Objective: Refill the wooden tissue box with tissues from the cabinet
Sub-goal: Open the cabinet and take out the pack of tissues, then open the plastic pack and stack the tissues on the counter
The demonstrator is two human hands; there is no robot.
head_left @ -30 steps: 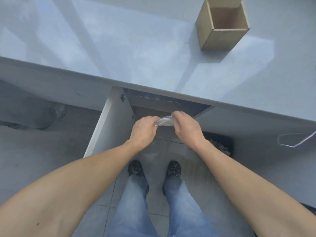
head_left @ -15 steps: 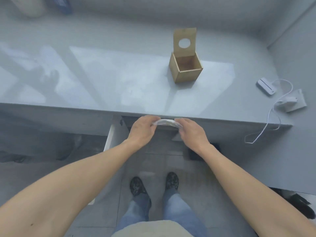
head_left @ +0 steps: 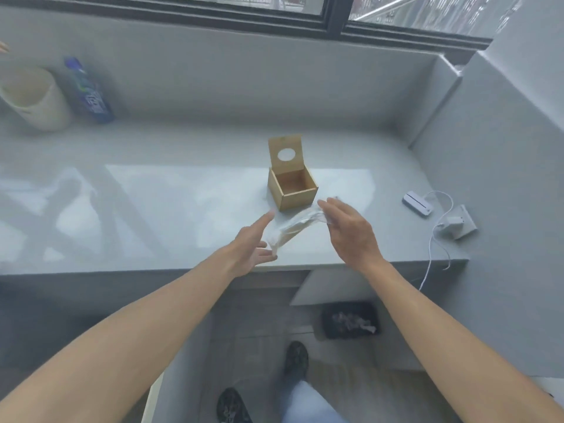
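Note:
The wooden tissue box (head_left: pixel 292 188) stands on the grey counter (head_left: pixel 152 209), its lid with a round hole tipped up at the back and its inside bare. Just in front of it a clear plastic tissue pack (head_left: pixel 293 225) stretches between my hands, blurred by motion. My left hand (head_left: pixel 254 247) grips the pack's lower end with thumb and fingers while the index finger points out. My right hand (head_left: pixel 346 228) pinches the upper end, close to the box's front right corner.
A cream cup (head_left: pixel 33 100) and a blue bottle (head_left: pixel 87 93) stand at the back left. A white device (head_left: pixel 417 203), a charger (head_left: pixel 457 222) and a cable lie at the right. Below the counter are the open cabinet door (head_left: pixel 329 288) and a black bin (head_left: pixel 350 319).
Both hands rose from the cabinet opening under the counter up over the counter, carrying the pack to just in front of the wooden box. The view tilted up.

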